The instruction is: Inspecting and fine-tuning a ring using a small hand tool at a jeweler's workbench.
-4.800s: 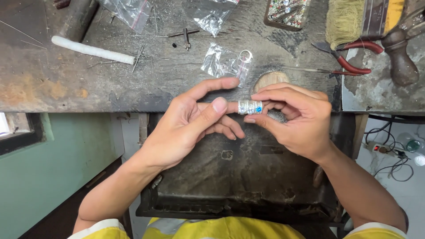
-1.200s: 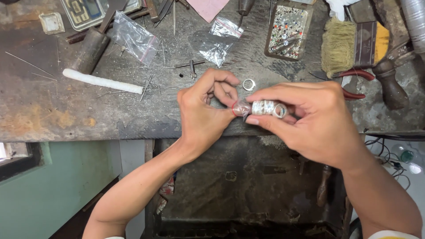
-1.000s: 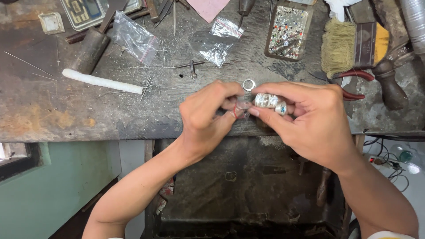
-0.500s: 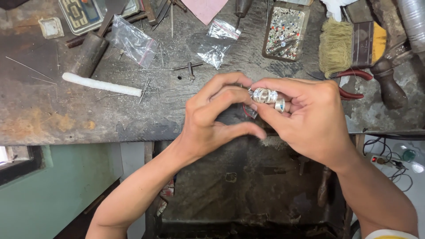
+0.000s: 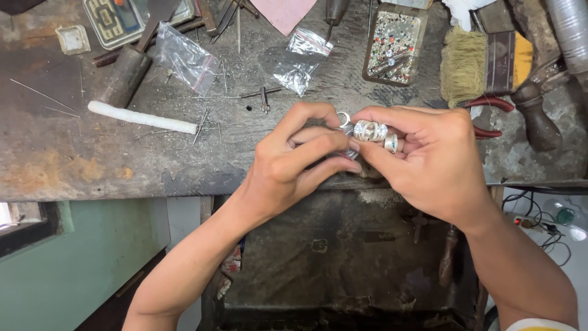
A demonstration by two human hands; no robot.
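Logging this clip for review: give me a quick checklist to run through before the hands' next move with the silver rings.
1. Rings pinched in right hand fingers: ok.
2. Left hand fingers meet the rings: ok.
3. Loose ring clear of the bench edge: ok.
4. Tray sits below the hands: ok.
5. Number of rings held: cannot tell.

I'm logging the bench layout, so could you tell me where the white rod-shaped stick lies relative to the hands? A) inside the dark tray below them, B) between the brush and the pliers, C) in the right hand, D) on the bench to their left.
D: the white stick lies flat on the worn bench, left of the left hand and the right hand.
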